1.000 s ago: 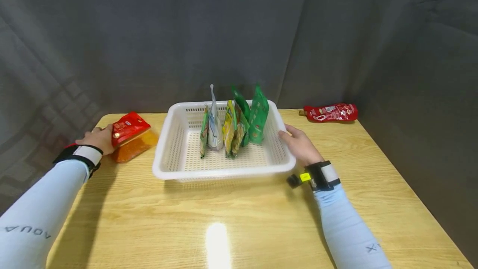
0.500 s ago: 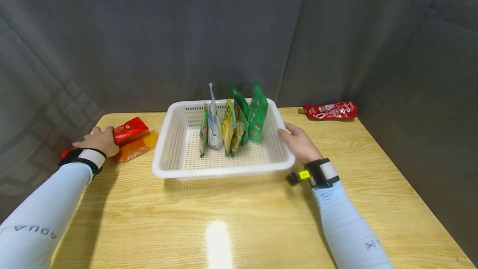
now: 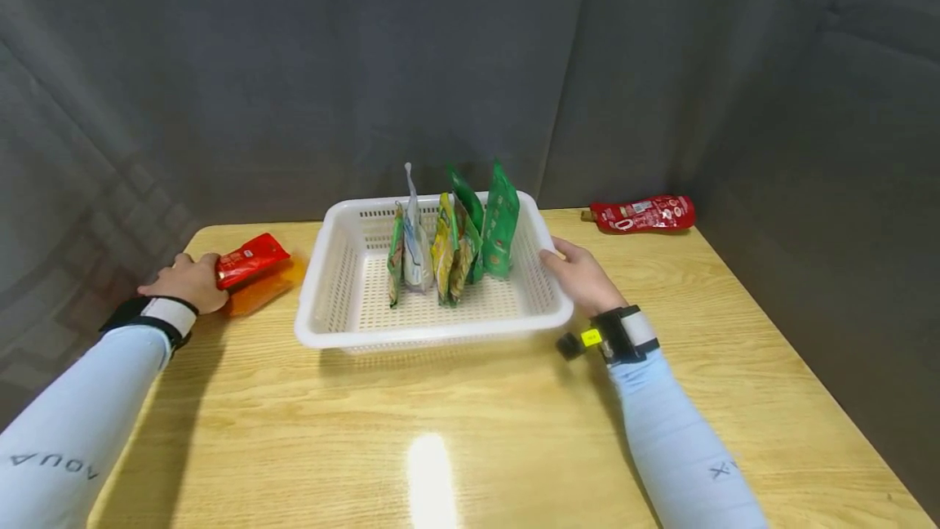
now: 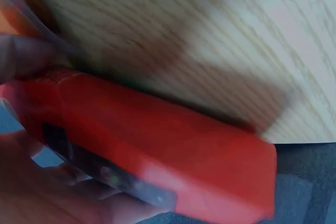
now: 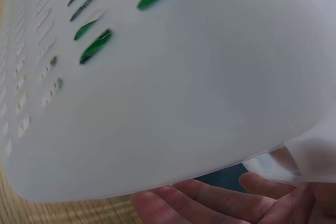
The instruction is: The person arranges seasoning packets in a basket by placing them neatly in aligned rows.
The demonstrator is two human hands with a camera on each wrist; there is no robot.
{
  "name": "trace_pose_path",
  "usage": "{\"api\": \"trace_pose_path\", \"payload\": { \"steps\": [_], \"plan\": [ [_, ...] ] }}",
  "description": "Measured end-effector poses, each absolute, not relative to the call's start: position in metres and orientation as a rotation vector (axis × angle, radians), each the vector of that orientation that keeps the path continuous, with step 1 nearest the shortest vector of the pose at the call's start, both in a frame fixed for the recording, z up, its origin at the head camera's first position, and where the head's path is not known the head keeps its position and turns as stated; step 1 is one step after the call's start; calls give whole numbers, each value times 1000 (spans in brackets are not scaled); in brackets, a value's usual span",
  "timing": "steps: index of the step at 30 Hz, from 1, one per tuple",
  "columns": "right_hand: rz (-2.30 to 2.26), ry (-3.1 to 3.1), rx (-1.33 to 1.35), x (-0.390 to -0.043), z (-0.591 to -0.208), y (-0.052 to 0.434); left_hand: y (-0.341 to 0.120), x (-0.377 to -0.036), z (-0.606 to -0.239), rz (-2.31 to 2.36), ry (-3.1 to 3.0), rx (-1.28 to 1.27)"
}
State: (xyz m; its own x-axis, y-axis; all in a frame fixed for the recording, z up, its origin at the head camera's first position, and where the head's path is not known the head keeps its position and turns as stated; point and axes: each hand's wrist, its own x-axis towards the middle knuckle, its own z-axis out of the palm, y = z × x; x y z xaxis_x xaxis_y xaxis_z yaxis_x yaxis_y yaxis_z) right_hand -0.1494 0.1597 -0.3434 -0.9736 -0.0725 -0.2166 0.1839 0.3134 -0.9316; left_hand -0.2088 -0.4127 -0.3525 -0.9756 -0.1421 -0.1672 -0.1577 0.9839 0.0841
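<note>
In the head view my left hand [image 3: 187,282] is at the table's left edge, against a shiny red packet [image 3: 252,260]. The left wrist view shows fingers and thumb gripping a red packet [image 4: 173,140] with a dark strip along its side. An orange packet [image 3: 260,291] lies flat beneath the red one. My right hand [image 3: 583,277] holds the right rim of a white perforated basket [image 3: 433,335], thumb at the rim; its fingers [image 5: 210,200] show under the basket wall. Several green, yellow and white packets [image 3: 502,223] stand upright in the basket.
A dark red spouted pouch [image 3: 642,214] lies at the table's back right. Grey curtains [image 3: 441,64] hang behind and beside the wooden table [image 3: 330,447]. A small black camera [image 3: 569,346] juts from the right wrist.
The red packet beside my left hand has tipped and shows less of its face. Red showing left of that hand is now out of sight. My right hand still holds the basket rim.
</note>
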Motion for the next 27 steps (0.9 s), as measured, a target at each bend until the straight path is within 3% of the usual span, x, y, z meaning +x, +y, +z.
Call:
{"api": "trace_pose_path", "payload": {
  "steps": [13, 27],
  "plan": [
    [-1713, 2371, 87, -148, -344, 158, -409, -197, -349, 126, 3093, -47],
    [-1736, 2354, 75, -146, -341, 159, -393, -173, -277, 484, 3257, 0]
  ]
}}
